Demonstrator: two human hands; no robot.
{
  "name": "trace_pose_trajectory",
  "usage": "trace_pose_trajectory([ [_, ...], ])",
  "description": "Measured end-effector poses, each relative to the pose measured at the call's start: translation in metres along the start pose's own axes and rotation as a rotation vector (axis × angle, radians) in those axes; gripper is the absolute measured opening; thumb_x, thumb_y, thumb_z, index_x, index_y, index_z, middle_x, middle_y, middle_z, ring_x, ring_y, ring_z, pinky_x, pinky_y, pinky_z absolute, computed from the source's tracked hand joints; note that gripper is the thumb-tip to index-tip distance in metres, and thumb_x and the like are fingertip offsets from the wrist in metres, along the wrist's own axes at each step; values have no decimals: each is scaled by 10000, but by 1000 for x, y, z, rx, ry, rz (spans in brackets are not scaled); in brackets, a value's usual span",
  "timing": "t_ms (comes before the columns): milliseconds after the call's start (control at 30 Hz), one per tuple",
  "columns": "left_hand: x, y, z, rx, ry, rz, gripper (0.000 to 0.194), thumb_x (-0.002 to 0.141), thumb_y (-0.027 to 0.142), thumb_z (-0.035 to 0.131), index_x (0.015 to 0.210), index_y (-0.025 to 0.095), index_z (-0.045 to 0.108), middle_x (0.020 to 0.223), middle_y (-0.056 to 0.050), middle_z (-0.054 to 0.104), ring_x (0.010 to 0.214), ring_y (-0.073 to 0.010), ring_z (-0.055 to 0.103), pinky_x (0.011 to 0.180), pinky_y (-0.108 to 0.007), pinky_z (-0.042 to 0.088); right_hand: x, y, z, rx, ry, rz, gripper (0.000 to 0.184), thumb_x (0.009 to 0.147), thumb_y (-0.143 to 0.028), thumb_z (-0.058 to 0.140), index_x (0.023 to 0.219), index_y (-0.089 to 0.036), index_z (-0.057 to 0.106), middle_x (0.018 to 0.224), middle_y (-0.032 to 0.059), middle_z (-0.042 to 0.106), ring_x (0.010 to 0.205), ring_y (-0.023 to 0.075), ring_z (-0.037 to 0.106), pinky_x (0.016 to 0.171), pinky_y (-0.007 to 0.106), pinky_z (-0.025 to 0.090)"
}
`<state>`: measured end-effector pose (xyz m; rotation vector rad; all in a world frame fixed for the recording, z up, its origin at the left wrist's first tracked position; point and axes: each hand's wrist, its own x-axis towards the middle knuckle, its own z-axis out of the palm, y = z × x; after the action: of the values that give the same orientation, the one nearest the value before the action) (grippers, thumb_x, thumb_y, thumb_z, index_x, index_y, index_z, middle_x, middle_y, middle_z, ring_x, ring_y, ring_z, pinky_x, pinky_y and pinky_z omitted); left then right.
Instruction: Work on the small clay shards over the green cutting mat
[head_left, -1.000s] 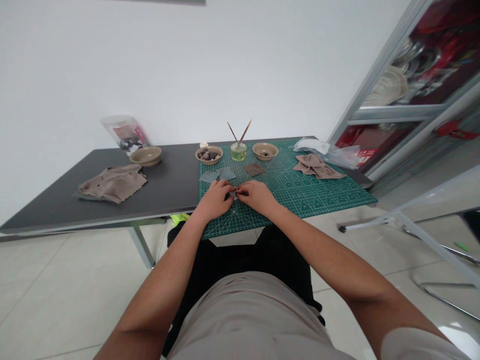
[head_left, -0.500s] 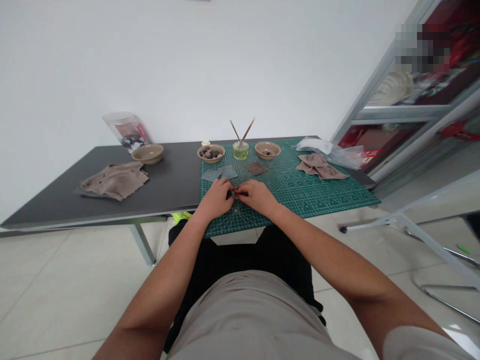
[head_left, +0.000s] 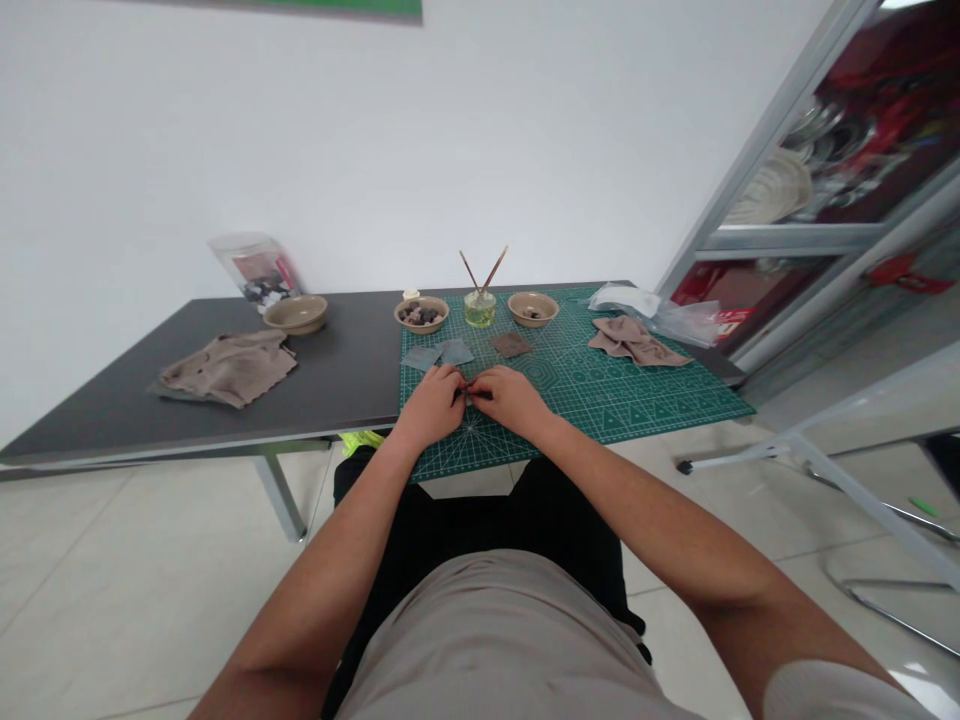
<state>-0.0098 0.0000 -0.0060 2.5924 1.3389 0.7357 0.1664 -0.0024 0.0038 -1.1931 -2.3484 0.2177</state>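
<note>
Over the green cutting mat (head_left: 570, 400), my left hand (head_left: 436, 405) and my right hand (head_left: 510, 398) meet at the fingertips. Both are closed in a pinch around something small; the fingers hide most of it, and I cannot make out its kind. Just beyond my left hand lie greyish translucent square sheets (head_left: 454, 351). A brown square piece (head_left: 511, 345) lies flat beyond my right hand. Farther back are a bowl of dark and pinkish lumps (head_left: 421, 315), a glass jar (head_left: 479, 310) of yellow-green liquid with two thin brush-like sticks, and a bowl (head_left: 533, 310) with a few small dark bits.
On the dark table (head_left: 352, 370) at left are a crumpled brown cloth (head_left: 229, 370), a tan bowl (head_left: 296, 315) and a clear plastic container (head_left: 255, 270). At right lie another brown cloth (head_left: 634, 342) and a clear plastic bag (head_left: 686, 318). A glass-doored cabinet (head_left: 780, 235) stands beyond.
My hands stay together over the same spot on the mat, with only slight finger movement. The camera view shifts a little; the objects on the table keep their places.
</note>
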Motion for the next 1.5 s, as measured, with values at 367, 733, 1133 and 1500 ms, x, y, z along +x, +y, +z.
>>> trace_pose_trajectory([
  [367,-1,4,-2,0,5,-11,64,853,218,554,875,179,600,1002,-85,601,992,-252,525,926,-440,458,-13,19,-14,19,22,73,102,813,-176,699,871,-214,773,983,45,755,960,209,674,886,330,496],
  [733,-2,7,-4,68,-25,-13,173,889,271,544,1027,194,617,1060,-84,592,1025,-261,515,943,-443,448,-22,25,-19,2,26,40,105,825,-191,691,886,-205,775,990,60,751,966,207,665,893,328,492],
  [1133,-2,6,-4,121,-80,42,346,929,279,452,1211,220,643,1180,-92,596,1034,-267,500,967,-455,432,-17,29,-13,-1,34,46,100,844,-200,664,866,-210,760,980,46,747,974,210,653,888,328,483],
  [1500,-2,8,-3,153,-90,28,413,939,278,412,1297,274,619,1190,-92,561,1005,-259,468,948,-449,432,-17,39,-18,-7,44,42,96,838,-177,662,867,-184,754,972,55,749,968,216,658,891,329,481],
])
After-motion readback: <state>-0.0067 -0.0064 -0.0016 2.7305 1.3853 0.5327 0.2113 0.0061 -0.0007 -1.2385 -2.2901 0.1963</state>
